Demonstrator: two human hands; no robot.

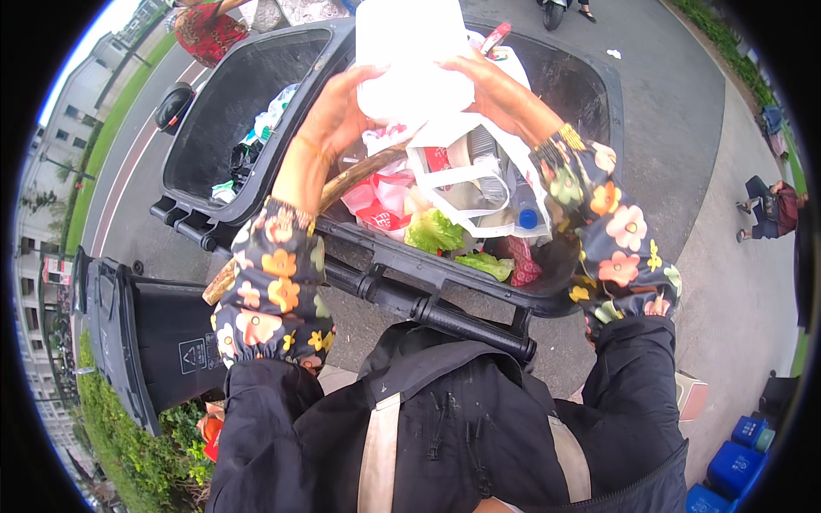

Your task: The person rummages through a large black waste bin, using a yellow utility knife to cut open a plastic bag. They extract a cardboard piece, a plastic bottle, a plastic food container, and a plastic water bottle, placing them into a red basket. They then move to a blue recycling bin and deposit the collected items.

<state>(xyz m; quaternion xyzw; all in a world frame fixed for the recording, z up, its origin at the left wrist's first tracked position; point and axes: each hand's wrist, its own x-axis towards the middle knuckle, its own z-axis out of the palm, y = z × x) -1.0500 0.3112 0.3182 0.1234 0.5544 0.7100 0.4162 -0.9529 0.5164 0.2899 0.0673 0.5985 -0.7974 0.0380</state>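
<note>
My left hand [337,122] and my right hand [503,96] grip a white container [414,70] from opposite sides. Glare washes out its surface, so its exact kind cannot be told. It is held above an open black wheeled bin [449,272] full of refuse. Under my hands are a white handled bag [478,224] with plastic packaging and a blue-capped bottle [528,218], red and white plastic bags [385,205], and green leaves [436,229]. A wooden stick [365,168] slants across the bin's rim, passing behind my left forearm.
A second open black bin [211,147] with bagged waste adjoins on the left. Another black bin [167,340] stands by a hedge [128,442] at lower left. A person in red [205,32] is beyond the bins; another person [776,208] is at far right, above blue bins [736,467].
</note>
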